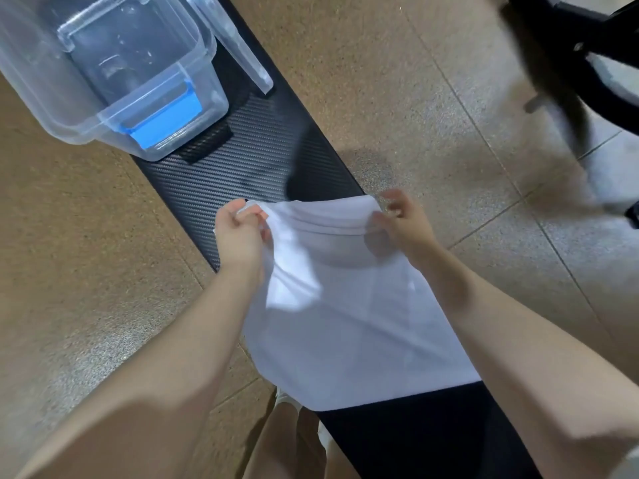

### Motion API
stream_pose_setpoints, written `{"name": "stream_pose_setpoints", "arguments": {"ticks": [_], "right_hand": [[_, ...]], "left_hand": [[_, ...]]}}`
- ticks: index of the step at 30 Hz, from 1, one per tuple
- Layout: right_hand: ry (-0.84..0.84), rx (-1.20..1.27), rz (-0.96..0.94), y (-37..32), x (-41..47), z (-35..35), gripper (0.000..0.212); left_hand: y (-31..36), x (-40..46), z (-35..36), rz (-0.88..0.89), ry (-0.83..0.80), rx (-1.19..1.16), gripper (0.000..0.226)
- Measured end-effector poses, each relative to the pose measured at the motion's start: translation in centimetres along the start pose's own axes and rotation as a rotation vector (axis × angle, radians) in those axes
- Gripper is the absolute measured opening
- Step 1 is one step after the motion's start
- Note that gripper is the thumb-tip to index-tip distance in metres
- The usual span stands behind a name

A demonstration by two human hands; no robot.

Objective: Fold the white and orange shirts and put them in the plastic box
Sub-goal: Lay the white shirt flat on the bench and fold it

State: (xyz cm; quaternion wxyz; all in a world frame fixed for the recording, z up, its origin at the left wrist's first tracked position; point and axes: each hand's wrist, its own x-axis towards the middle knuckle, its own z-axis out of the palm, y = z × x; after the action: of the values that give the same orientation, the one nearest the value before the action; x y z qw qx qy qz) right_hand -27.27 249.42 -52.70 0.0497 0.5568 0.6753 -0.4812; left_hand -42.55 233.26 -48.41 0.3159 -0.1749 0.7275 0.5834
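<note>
You are gripping the white shirt (349, 316) at its top corners, your left hand (240, 233) and right hand (403, 223) each pinching cloth mid-frame. The plastic box (114, 81) is sitting upper left, nearer your left hand; the shirt's long axis is running toward you.

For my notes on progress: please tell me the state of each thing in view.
white shirt: partly folded, held up at its top edge
left hand: gripping the shirt
right hand: pinching the shirt
plastic box: open, no shirt inside
lid: off, beside the box
</note>
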Motion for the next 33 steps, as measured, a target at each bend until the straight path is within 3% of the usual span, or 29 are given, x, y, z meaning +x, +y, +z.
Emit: {"name": "stream_pose_setpoints", "arguments": {"ticks": [3,6,9,11,14,18,21,24,28,33], "right_hand": [[-0.164,-0.579,-0.429,0.1,-1.2,-0.4,0.07],[0.024,-0.819,-0.544,0.2,-2.0,-1.0,0.056],[0.185,-0.934,-0.701,0.2,-2.2,-0.7,0.022],[0.201,-0.991,-0.752,-0.1,-1.7,-0.7,0.018],[0.17,-0.863,-0.684,-1.7,-1.3,-1.2,0.006],[0.164,-0.682,-0.352,-3.0,-0.4,-1.8,0.021],[0.065,-0.622,-0.396,-2.3,-2.1,-1.8,0.035],[0.049,-0.633,-0.485,1.3,-6.1,-2.3,0.028],[0.021,-0.798,-0.561,8.7,-11.5,-3.7,0.005],[0.028,-0.912,-0.613,16.4,-17.0,-5.4,0.007]], "left_hand": [[-0.9,0.7,-0.7,0.448,-0.182,0.799,0.047],[-1.0,1.2,-0.7,0.514,-0.211,1.111,0.042],[-0.4,1.1,-0.6,0.488,-0.221,1.147,0.03],[0.2,1.2,-0.6,0.494,-0.2,1.169,0.024],[0.9,2.3,-0.4,0.501,-0.169,1.222,0.023],[1.0,3.3,-0.1,0.449,-0.065,1.088,0.025],[0.3,2.1,-0.1,0.447,-0.054,1.0,0.048],[-2.1,-0.6,-1.3,0.635,-0.147,1.028,0.042],[-7.3,-5.6,-3.8,0.739,-0.402,1.123,0.024],[-14.2,-11.5,-6.9,0.866,-0.6,1.326,0.028]]}}
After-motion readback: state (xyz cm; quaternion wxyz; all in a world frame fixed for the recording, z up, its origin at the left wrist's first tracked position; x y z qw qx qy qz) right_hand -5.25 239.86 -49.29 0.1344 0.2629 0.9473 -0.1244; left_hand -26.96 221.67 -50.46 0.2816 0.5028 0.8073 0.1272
